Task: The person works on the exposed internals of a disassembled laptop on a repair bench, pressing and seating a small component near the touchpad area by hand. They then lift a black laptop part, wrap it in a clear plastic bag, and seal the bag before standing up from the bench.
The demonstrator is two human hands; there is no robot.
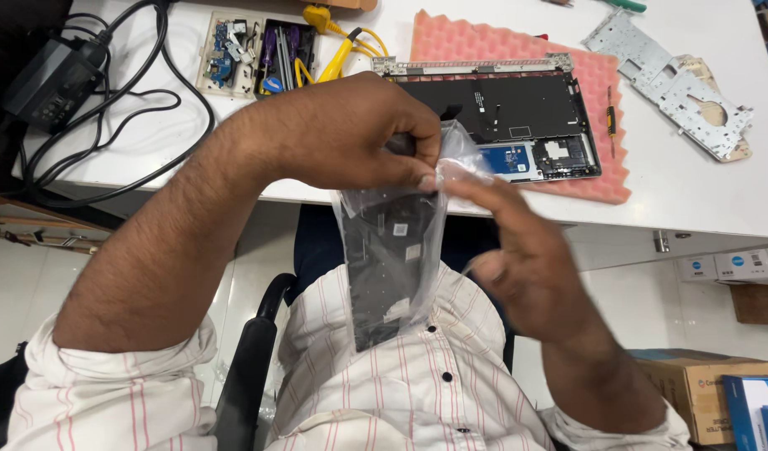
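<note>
Holding bag (392,259) upright over lap, before tabletop (693,192) | left hand (351,134) pinches bag top shut | right hand (517,250) blurred, fingertips on bag mouth, grip unclear | risk: thin plastic may tear or dark part slip out if pinch loosens

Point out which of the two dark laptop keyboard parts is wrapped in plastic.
The loose keyboard in the clear plastic bag, held up by both hands. The other sits bare in the opened laptop case on pink foam.
</note>
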